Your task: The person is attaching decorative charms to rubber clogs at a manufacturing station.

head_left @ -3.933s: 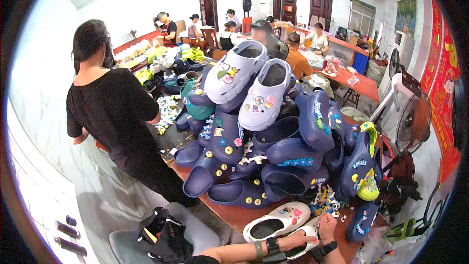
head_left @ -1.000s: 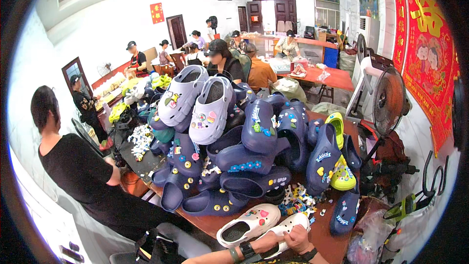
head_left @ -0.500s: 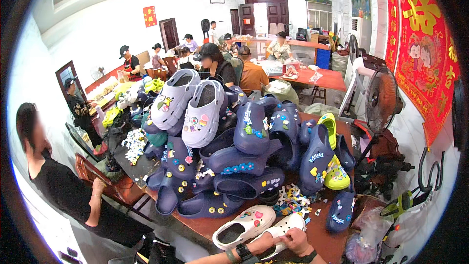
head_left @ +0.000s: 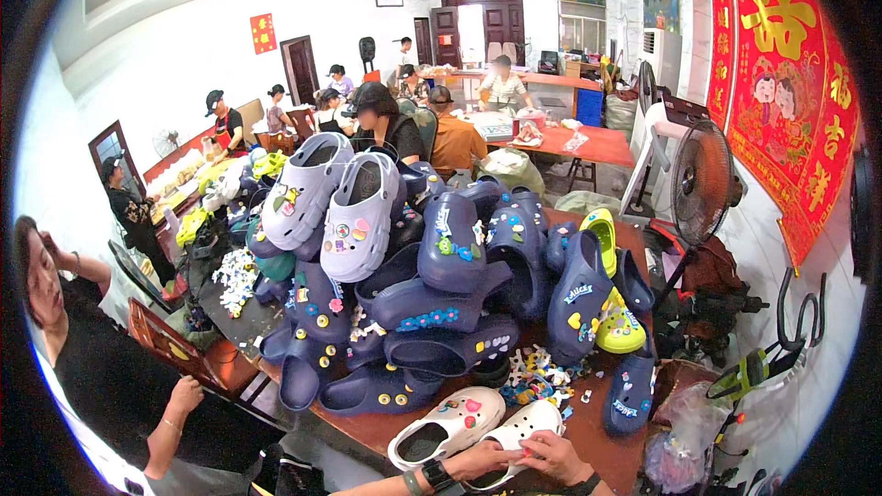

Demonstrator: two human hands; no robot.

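Note:
At the front edge of the table, my left hand (head_left: pixel 481 459) grips a white clog (head_left: pixel 533 421) near its opening. My right hand (head_left: pixel 558 459) is closed over the same clog, its fingers meeting those of the left. A small red shoe charm (head_left: pixel 526 453) shows at my right fingertips; its exact shape is too small to make out. Just left lies a second white clog (head_left: pixel 457 418) with coloured charms on its upper. Behind the hands is a loose heap of small charms (head_left: pixel 537 378). Navy clogs (head_left: pixel 450 243) with charms are piled beyond, with two lavender clogs (head_left: pixel 363 225) on top.
More white and yellow charms (head_left: pixel 236 280) lie at the table's left. Yellow-green clogs (head_left: pixel 620 326) and a navy clog (head_left: pixel 630 393) sit to the right. A person in black (head_left: pixel 110 367) stands at the left. A fan (head_left: pixel 701 182) and plastic bags (head_left: pixel 675 450) are on the right. Others work farther back.
The view has shifted slightly. A red charm now shows between my fingers, and my right hand lies flatter over the clog. The person at left has turned this way and raised a hand to their head.

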